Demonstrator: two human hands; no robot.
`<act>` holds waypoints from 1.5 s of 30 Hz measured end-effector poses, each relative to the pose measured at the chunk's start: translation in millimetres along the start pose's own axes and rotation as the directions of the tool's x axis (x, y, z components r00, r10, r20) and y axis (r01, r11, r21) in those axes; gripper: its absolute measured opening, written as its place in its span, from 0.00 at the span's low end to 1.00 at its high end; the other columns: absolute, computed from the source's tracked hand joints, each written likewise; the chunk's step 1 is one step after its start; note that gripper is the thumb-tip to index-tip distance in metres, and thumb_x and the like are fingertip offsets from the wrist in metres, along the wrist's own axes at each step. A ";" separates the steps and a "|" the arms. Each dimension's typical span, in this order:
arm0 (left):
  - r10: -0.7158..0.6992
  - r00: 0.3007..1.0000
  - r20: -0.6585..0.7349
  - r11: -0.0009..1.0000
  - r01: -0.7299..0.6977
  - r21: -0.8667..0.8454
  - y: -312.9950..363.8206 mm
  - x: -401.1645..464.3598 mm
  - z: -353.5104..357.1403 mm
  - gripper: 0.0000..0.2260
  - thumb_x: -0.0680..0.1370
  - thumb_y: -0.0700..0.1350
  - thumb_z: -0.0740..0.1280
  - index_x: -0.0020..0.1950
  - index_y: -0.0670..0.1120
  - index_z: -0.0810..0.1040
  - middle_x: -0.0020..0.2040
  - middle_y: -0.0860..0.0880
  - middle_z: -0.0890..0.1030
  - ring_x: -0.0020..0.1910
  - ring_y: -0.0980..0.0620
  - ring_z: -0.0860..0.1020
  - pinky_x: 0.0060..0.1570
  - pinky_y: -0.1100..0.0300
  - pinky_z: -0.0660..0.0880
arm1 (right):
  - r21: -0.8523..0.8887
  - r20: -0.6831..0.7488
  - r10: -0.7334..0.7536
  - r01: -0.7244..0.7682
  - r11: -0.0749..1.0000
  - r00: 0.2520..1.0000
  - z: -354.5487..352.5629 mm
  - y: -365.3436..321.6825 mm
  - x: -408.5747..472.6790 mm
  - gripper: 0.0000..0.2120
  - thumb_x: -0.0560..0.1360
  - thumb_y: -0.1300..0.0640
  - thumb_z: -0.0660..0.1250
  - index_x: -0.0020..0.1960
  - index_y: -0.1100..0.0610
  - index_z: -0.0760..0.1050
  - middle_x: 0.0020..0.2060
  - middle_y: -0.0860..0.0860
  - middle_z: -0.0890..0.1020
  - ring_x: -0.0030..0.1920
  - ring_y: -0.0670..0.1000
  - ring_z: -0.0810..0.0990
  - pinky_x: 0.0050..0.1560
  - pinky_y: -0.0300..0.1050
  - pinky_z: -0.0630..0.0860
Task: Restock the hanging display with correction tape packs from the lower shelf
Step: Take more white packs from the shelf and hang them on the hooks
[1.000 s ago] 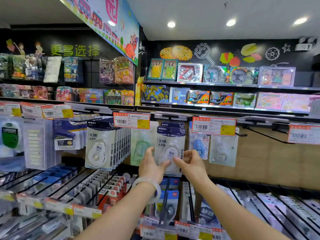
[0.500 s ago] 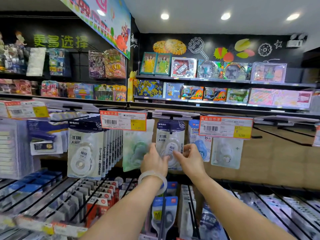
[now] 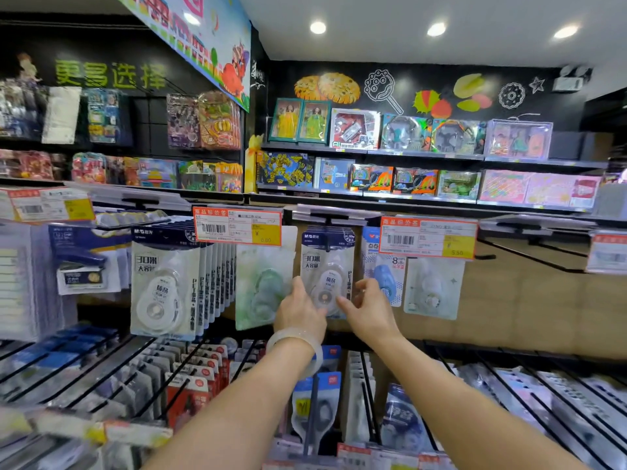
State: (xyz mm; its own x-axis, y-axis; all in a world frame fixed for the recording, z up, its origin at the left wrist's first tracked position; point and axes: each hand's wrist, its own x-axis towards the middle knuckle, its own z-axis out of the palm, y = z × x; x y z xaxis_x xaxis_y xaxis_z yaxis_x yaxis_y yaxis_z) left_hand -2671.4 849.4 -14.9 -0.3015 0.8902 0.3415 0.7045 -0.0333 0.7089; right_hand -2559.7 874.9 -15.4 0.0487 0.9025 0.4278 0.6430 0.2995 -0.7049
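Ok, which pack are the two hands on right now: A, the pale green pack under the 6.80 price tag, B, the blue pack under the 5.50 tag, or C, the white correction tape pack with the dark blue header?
C: the left hand and right hand pinch the lower edges of the white correction tape pack with the dark blue header, hanging between the other two.

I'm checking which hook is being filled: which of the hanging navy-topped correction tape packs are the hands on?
The navy-topped pack hanging between the two orange price tags, with the left hand and right hand at its lower edge. The matching row further left hangs untouched.
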 end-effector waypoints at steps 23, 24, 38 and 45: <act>0.089 0.892 0.444 0.658 -0.387 0.646 -0.5 -185.1 -2.8 0.12 0.76 0.39 0.62 0.59 0.42 0.71 0.59 0.40 0.75 0.59 0.40 0.74 0.52 0.51 0.72 | -0.518 0.444 -0.126 0.369 0.772 0.887 -72.3 32.7 -188.1 0.17 0.77 0.54 0.62 0.64 0.61 0.68 0.61 0.61 0.72 0.62 0.61 0.70 0.58 0.53 0.70; 0.078 0.884 0.461 0.648 -0.396 0.650 -3.6 -194.6 1.8 0.12 0.76 0.39 0.61 0.59 0.42 0.71 0.59 0.41 0.75 0.58 0.40 0.75 0.51 0.51 0.72 | -0.514 0.458 -0.118 0.370 0.774 0.881 -72.8 38.3 -196.6 0.17 0.77 0.55 0.62 0.63 0.61 0.68 0.60 0.61 0.73 0.62 0.61 0.71 0.57 0.52 0.71; -0.059 0.743 0.667 0.625 -0.494 0.604 -61.5 -232.4 81.9 0.14 0.74 0.34 0.62 0.58 0.42 0.74 0.56 0.42 0.78 0.54 0.42 0.78 0.43 0.53 0.72 | -0.605 0.587 0.230 0.232 0.762 0.776 -48.9 147.9 -235.2 0.19 0.78 0.53 0.62 0.66 0.60 0.67 0.62 0.59 0.73 0.62 0.60 0.72 0.59 0.53 0.71; -0.140 0.673 0.726 0.633 -0.503 0.588 -92.8 -207.6 120.9 0.20 0.76 0.36 0.63 0.67 0.42 0.68 0.60 0.40 0.76 0.56 0.42 0.77 0.42 0.54 0.71 | -0.627 0.580 0.330 0.150 0.764 0.744 -12.1 190.7 -216.3 0.20 0.78 0.53 0.62 0.67 0.60 0.66 0.65 0.59 0.70 0.64 0.60 0.71 0.59 0.49 0.70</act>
State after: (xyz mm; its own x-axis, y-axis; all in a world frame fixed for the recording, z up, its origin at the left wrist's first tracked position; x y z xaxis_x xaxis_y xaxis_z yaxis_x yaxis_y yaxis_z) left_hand -2596.5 722.6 -226.2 0.1654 0.9337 -0.3177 0.9756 -0.2021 -0.0860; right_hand -2438.3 733.0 -235.6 -0.1947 0.9504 -0.2426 0.9782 0.1698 -0.1199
